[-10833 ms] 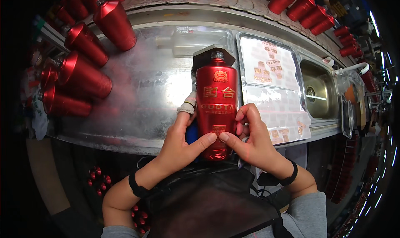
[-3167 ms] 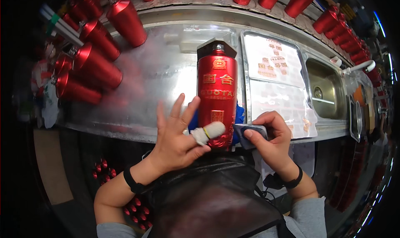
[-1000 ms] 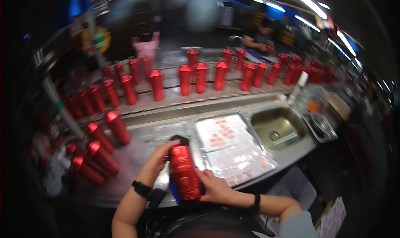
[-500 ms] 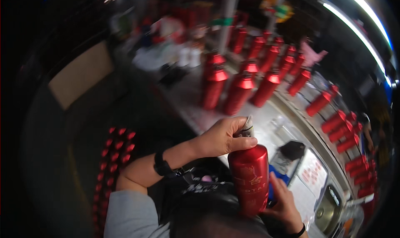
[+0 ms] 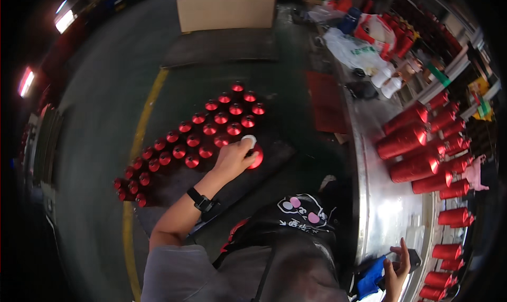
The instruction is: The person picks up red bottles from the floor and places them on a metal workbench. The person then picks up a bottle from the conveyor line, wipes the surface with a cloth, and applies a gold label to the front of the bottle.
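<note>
Red bottle (image 5: 257, 158): axis near upright, neck up, base hidden; my left hand (image 5: 231, 160) clamped atop; right hand (image 5: 399, 270), four o'clock, fingers apart.

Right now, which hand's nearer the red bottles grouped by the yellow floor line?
Left: the left hand grips a red bottle beside the grouped bottles; the right hand is farther off, at the steel counter.

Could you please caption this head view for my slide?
Left hand grips a red bottle beside rows of similar bottles.

left hand (image 5: 232, 158) hides neck of red bottle (image 5: 257, 159); right hand (image 5: 397, 273) cut off below by lower edge.
</note>
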{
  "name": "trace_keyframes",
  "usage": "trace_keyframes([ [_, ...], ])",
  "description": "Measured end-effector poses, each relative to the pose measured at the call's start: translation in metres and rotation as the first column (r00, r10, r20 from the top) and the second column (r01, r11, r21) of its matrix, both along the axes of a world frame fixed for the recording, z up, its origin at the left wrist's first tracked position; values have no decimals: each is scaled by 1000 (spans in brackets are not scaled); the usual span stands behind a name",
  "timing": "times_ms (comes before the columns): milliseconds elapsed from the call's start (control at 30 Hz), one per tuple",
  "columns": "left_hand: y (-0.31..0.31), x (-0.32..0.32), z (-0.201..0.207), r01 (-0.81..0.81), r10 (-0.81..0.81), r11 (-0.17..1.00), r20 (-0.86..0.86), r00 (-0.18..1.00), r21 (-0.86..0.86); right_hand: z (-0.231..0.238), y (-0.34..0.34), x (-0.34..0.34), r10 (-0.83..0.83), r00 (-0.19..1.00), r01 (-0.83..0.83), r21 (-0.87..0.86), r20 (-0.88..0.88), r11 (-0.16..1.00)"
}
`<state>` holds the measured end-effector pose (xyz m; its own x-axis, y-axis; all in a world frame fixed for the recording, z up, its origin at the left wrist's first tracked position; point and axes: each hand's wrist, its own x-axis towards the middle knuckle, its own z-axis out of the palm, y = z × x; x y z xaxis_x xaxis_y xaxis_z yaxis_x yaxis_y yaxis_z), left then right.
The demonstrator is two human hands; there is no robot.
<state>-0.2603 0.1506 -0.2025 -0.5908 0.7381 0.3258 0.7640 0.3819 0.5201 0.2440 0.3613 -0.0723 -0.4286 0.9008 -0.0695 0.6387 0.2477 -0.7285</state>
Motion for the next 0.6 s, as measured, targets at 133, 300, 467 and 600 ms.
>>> trace_keyframes([
  [133, -79, 4, -47, -296, 305, 951, 120, 945, -90, 8, 11, -16, 101, 992, -102, 9, 70, 995],
  [300, -184, 27, -88, -538, 561, 823, 117, 819, -181, 13, 8, -42, 190, 968, -175, -103, 163, 979],
  [467, -277, 50, -144, -773, 801, 597, 112, 588, -212, 4, 22, -40, 405, 899, -380, -163, 166, 910],
  [600, -353, 66, -177, -922, 952, 306, 65, 299, -235, -1, 22, -58, 499, 825, -365, -423, 266, 829],
])
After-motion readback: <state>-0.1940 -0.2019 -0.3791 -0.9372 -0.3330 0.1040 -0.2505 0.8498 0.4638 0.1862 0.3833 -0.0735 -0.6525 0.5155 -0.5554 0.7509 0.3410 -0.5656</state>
